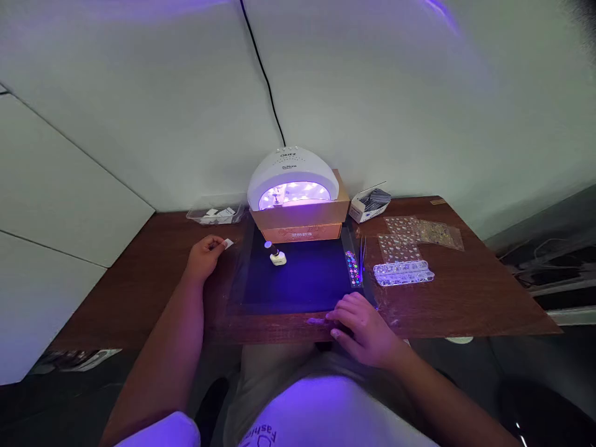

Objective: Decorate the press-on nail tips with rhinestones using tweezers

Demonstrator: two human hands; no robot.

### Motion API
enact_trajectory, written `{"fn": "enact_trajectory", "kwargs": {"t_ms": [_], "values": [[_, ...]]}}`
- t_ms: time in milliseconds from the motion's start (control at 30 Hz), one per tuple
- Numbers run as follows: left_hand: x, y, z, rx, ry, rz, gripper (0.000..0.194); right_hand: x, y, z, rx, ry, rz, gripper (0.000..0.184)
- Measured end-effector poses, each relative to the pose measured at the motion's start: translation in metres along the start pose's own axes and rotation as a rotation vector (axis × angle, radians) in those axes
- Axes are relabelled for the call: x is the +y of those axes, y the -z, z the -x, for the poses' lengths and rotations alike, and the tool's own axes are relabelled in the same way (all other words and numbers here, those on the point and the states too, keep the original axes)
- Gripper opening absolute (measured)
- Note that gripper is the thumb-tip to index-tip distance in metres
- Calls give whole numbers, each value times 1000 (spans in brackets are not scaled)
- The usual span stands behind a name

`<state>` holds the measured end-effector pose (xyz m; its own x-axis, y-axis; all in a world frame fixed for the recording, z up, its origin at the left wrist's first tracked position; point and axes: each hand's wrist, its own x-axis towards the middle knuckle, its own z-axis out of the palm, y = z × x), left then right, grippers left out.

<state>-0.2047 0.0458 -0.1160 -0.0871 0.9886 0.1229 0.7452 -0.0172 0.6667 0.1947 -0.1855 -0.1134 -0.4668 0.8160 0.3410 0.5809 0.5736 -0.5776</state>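
Left hand [205, 256]: fingers clamped on a small white piece [228, 243], left of the mat [298, 282] and near the tray [193, 216]; whether the piece touches the surface [158, 292] cannot be told. Right hand [356, 326]: thumb apart from the curled fingers, nothing visible between them, by the mat's near right corner. The lamp [298, 171] is lit; the bottle [278, 259] is on the mat. The step in hand appears to be handling the white piece; the next move calls for a light, steady pinch.
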Motion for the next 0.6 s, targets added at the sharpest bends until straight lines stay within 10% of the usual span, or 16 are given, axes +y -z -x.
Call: {"fn": "enact_trajectory", "kwargs": {"t_ms": [333,600], "values": [[-2,2,-3,13,21,12,27,-38,14,-57,-360,516,193,26],[-5,5,-6,28,14,4,27,-20,-1,-108,-323,742,162,26]]}}
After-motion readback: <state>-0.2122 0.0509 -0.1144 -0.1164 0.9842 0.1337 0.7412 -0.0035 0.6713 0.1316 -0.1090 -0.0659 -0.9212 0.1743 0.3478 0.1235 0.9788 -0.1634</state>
